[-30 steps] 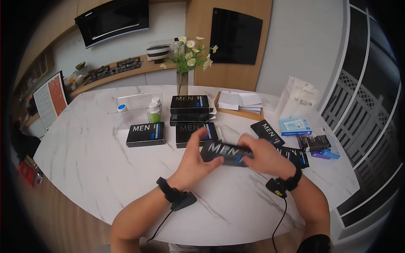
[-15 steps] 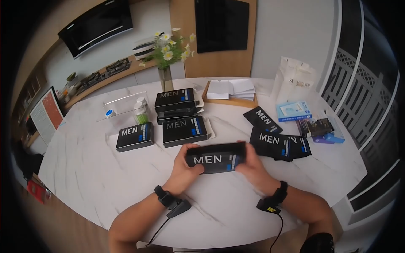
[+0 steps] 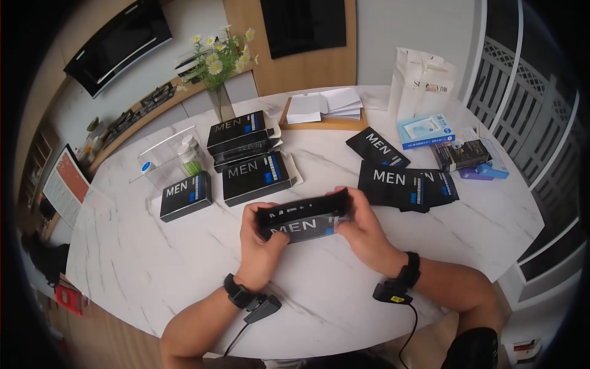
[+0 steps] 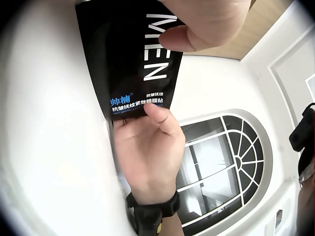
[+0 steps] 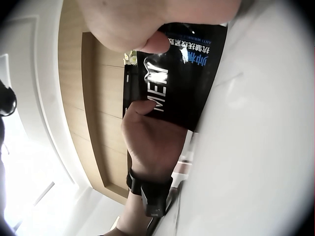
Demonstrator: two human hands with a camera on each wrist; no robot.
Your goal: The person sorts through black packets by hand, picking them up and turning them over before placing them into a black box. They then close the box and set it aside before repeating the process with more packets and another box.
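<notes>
Black foil sachets (image 3: 302, 229) printed MEN stand on their long edge low over the table, one face behind another, held between both hands. My left hand (image 3: 261, 251) grips the left end with the thumb on the front. The right hand (image 3: 367, 238) pinches the other end the same way. In the left wrist view the front sachet (image 4: 125, 59) shows white and blue print. Beyond the hands lie a black MEN box (image 3: 184, 198), another box (image 3: 252, 179) with its end flap out, and stacked boxes (image 3: 236, 132). Loose MEN sachets (image 3: 390, 184) fan out to the right.
A clear rack (image 3: 161, 158) with small bottles stands at the back left, near a flower vase (image 3: 220, 103). At the back are a wooden tray (image 3: 353, 124) of papers and a white bag (image 3: 424, 83). Blue box (image 3: 424, 130) and other packs lie right.
The sachets, tilted and blurred a second ago, now stand more upright and steady. My left fingers, earlier raised and spread, have closed round their left end. The head view has shifted.
</notes>
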